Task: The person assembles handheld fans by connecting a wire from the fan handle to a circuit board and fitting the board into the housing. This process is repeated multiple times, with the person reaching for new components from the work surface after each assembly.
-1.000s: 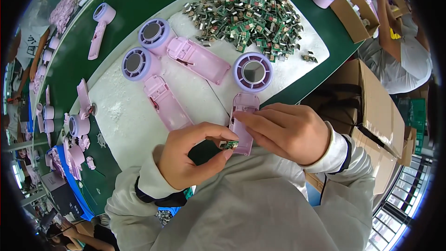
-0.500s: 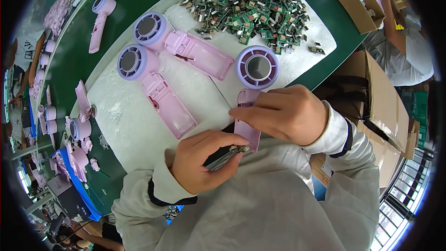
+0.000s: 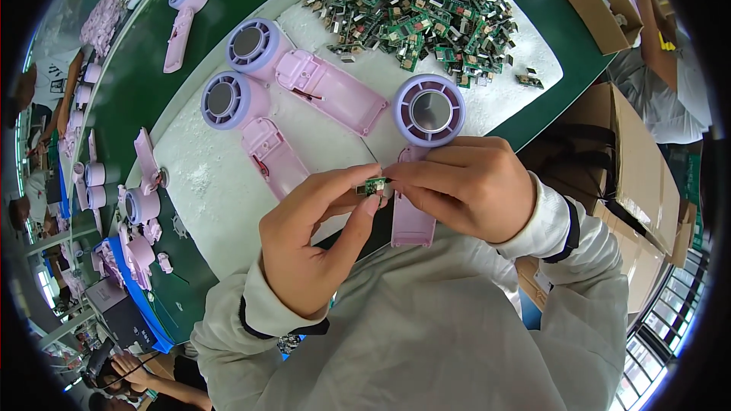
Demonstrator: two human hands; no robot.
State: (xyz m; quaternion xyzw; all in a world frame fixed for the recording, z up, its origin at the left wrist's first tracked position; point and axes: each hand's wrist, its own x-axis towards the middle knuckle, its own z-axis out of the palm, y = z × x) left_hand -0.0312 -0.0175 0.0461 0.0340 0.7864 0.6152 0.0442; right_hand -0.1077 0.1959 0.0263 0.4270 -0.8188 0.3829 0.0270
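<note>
Between the thumb and forefinger of my left hand [image 3: 308,232] is a small green circuit board [image 3: 373,186]. My right hand [image 3: 472,192] is closed in a pinch right at the board's right edge; what its fingertips grip is too small to make out. Under my right hand lies a pink handheld fan with its handle shell [image 3: 413,222] opened up, its round lilac head [image 3: 429,111] just beyond my knuckles. Two more pink fans lie to the left, one with its open handle [image 3: 276,158] partly covered by my left hand, the other with its handle [image 3: 333,95] farther back.
A large heap of circuit boards [image 3: 434,11] covers the far part of the white board [image 3: 199,183]. More pink fans and parts [image 3: 142,205] line the green table's left side. Cardboard boxes [image 3: 643,175] stand on the right. Other people [image 3: 662,80] are at the edges.
My left hand has lifted the circuit board up and tilted its face into view. My right fingertips have come away from the handle shell and met the board's edge.
</note>
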